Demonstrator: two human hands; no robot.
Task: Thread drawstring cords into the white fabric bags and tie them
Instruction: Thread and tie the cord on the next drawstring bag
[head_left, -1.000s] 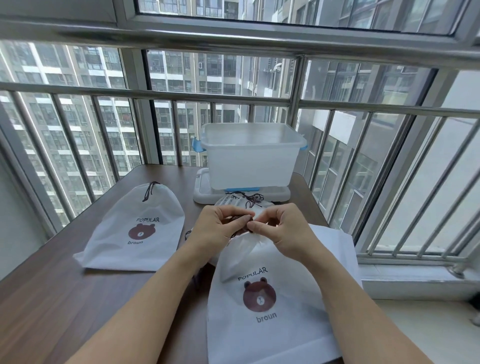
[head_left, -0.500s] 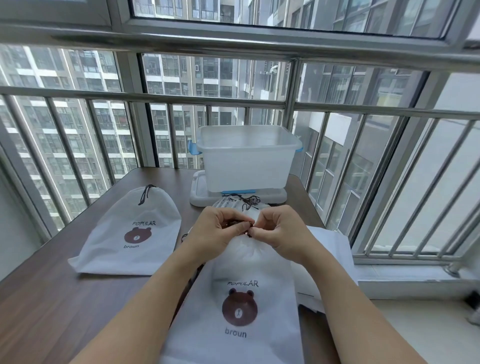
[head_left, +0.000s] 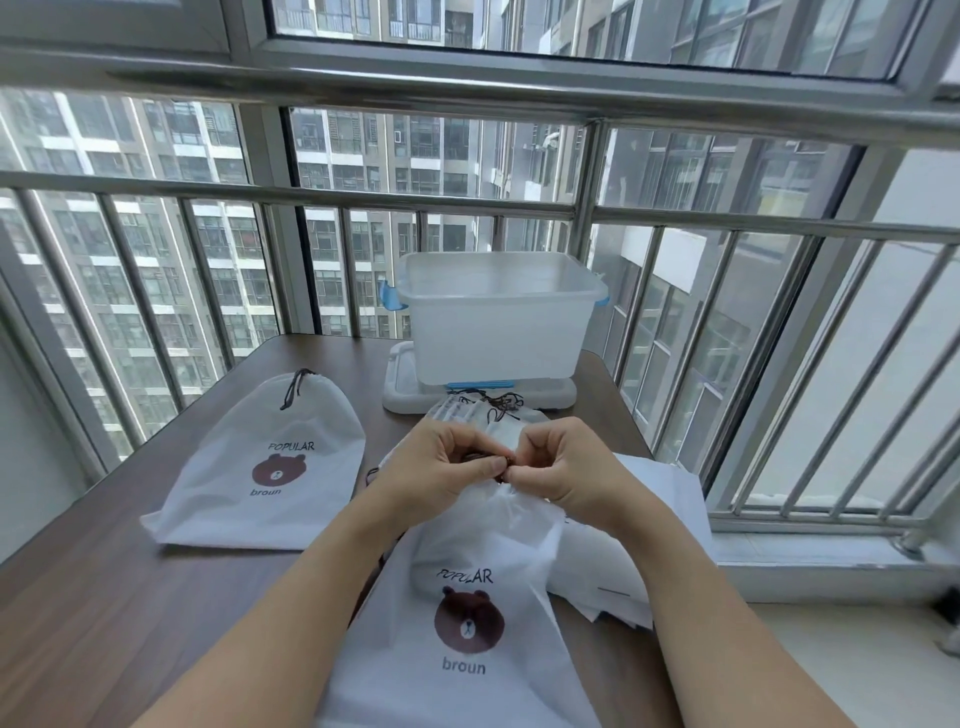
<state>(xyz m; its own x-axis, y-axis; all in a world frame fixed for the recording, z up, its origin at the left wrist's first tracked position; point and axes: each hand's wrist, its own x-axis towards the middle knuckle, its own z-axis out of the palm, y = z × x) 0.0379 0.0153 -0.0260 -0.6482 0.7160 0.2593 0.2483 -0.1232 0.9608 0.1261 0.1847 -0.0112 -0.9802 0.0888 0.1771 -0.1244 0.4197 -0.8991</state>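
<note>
Lying flat to the left of the clear plastic tub (head_left: 498, 317), a finished white bag (head_left: 260, 467) shows "POPULAR" above a brown bear face and "broun" beneath it; its neck is gathered and a dark cord (head_left: 294, 388) trails from the top. It rests on the brown wooden table (head_left: 93, 613).

Nearer than the tub, at centre, the left hand (head_left: 431, 467) curls its fingers, thumb and forefinger pinching a dark drawstring cord (head_left: 501, 464) at the puckered mouth of a second white bag (head_left: 467, 613). That bag hangs from the pinch and spreads toward the near table edge, printed with the same "POPULAR", bear face and "broun"; its fabric is thin, slightly translucent and creased near the neck.

Meeting the left hand fingertip to fingertip, the right hand (head_left: 566, 467) is also curled, its thumb and forefinger nipping the same cord.

Between the hands and the tub lies a small heap of bags with loose dark cords (head_left: 498, 404). Nearer than the tub and to its right, a stack of flat white bags (head_left: 670, 499) sits under the right forearm. The tub stands on its white lid (head_left: 405, 395), with blue latches at both ends.
</note>
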